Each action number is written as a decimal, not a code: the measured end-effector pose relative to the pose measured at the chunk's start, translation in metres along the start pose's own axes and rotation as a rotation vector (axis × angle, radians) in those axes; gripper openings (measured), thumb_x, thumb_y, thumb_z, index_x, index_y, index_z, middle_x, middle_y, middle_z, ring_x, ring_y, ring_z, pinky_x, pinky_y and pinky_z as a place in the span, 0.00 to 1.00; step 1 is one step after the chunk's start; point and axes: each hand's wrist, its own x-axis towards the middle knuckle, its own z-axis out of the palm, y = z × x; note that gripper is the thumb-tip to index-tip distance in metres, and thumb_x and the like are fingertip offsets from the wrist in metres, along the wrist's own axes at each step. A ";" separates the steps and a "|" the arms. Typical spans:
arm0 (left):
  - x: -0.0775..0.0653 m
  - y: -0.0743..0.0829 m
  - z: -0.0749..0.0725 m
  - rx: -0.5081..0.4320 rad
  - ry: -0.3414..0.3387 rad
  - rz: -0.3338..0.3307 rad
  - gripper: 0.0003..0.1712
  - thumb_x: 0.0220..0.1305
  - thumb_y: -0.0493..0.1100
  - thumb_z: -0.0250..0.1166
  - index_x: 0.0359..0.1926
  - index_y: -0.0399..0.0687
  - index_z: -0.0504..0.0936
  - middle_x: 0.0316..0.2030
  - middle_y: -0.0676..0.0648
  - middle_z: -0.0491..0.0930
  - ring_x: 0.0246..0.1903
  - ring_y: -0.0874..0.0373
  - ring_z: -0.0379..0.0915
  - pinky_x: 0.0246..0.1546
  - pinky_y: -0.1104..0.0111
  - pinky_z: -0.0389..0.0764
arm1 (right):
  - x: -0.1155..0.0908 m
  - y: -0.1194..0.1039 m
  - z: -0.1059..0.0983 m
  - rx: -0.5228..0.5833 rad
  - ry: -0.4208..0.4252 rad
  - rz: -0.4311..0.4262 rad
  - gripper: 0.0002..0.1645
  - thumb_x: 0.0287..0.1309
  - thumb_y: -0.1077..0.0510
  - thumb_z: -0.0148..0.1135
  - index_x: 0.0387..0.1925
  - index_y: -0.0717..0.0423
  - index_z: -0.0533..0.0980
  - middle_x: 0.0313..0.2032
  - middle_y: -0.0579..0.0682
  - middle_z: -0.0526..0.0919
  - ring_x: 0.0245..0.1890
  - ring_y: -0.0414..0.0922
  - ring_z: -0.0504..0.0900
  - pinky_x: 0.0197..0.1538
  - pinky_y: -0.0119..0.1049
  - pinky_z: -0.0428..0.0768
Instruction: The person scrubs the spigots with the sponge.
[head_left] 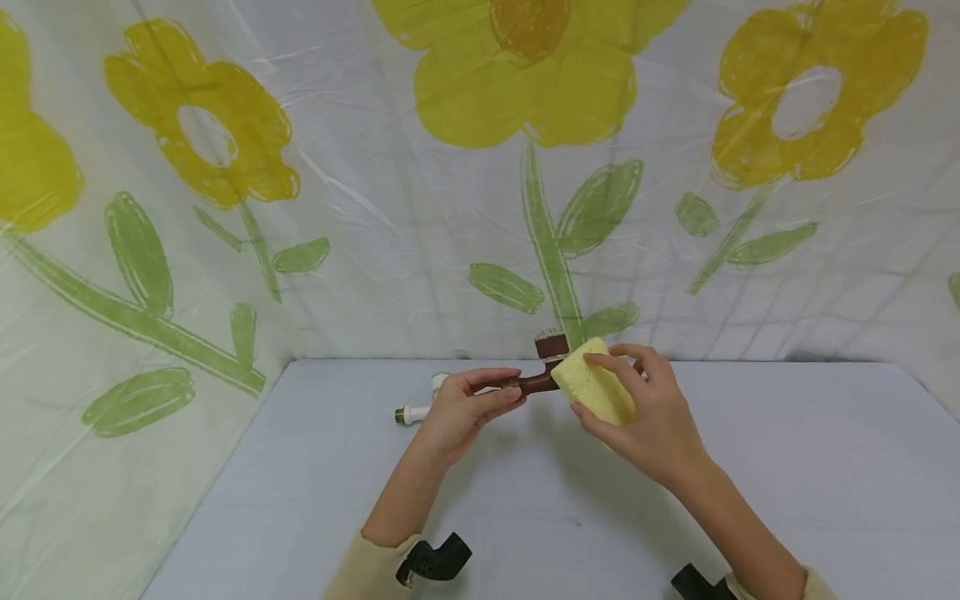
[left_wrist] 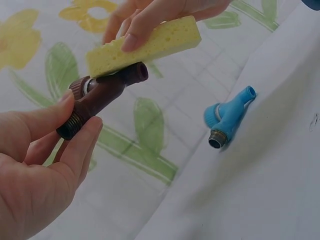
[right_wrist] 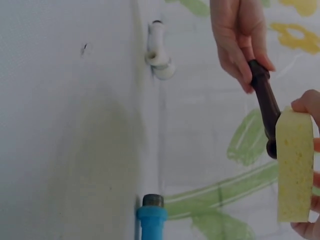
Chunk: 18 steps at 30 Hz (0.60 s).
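Note:
In the head view my left hand [head_left: 468,412] pinches one threaded end of a dark brown, Y-shaped pipe fitting [head_left: 538,383], held up off the table. The fitting's ribbed cap [left_wrist: 79,88] shows in the left wrist view. My right hand [head_left: 652,421] grips a yellow sponge [head_left: 596,383] between thumb and fingers. The sponge lies against the side of the fitting, and in the head view it covers the fitting's far end. From the right wrist, the sponge [right_wrist: 295,167] is seen upright beside the brown fitting [right_wrist: 266,107].
A white pipe fitting [head_left: 412,414] lies on the table behind my left hand. A similar blue fitting [left_wrist: 227,117] with a metal thread rests near the table's back edge. The white table [head_left: 300,467] ends at a flower-printed sheet [head_left: 375,275].

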 end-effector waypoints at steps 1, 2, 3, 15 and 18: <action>0.000 0.000 0.000 -0.004 -0.002 0.002 0.22 0.71 0.22 0.60 0.64 0.14 0.72 0.47 0.45 0.81 0.43 0.60 0.87 0.54 0.65 0.87 | 0.000 0.000 0.001 -0.006 0.008 -0.002 0.35 0.39 0.57 0.86 0.53 0.53 0.84 0.53 0.61 0.78 0.43 0.53 0.74 0.32 0.44 0.81; 0.000 -0.001 0.000 -0.007 -0.007 0.004 0.22 0.71 0.22 0.60 0.64 0.14 0.72 0.46 0.45 0.81 0.43 0.60 0.87 0.54 0.65 0.87 | -0.001 -0.001 0.002 -0.011 0.014 -0.009 0.35 0.38 0.57 0.86 0.53 0.53 0.84 0.53 0.61 0.78 0.43 0.53 0.74 0.31 0.43 0.81; 0.001 -0.002 0.000 -0.010 -0.010 0.003 0.22 0.71 0.22 0.60 0.64 0.14 0.72 0.46 0.46 0.82 0.43 0.60 0.87 0.54 0.65 0.87 | -0.001 -0.002 0.003 -0.017 0.016 -0.021 0.35 0.38 0.56 0.87 0.53 0.53 0.84 0.53 0.61 0.78 0.43 0.52 0.73 0.31 0.43 0.81; 0.001 -0.004 0.001 -0.035 -0.032 0.008 0.23 0.71 0.22 0.60 0.64 0.14 0.72 0.47 0.45 0.82 0.45 0.59 0.87 0.56 0.65 0.86 | 0.000 -0.005 0.005 -0.063 0.069 -0.151 0.37 0.34 0.57 0.87 0.52 0.55 0.84 0.50 0.64 0.78 0.39 0.55 0.72 0.30 0.45 0.79; 0.000 -0.004 0.000 -0.034 -0.042 0.005 0.22 0.72 0.22 0.59 0.64 0.14 0.72 0.45 0.47 0.83 0.45 0.59 0.87 0.56 0.65 0.86 | -0.002 -0.006 0.008 -0.045 0.053 -0.185 0.38 0.33 0.57 0.87 0.53 0.54 0.84 0.51 0.63 0.79 0.41 0.56 0.74 0.32 0.44 0.80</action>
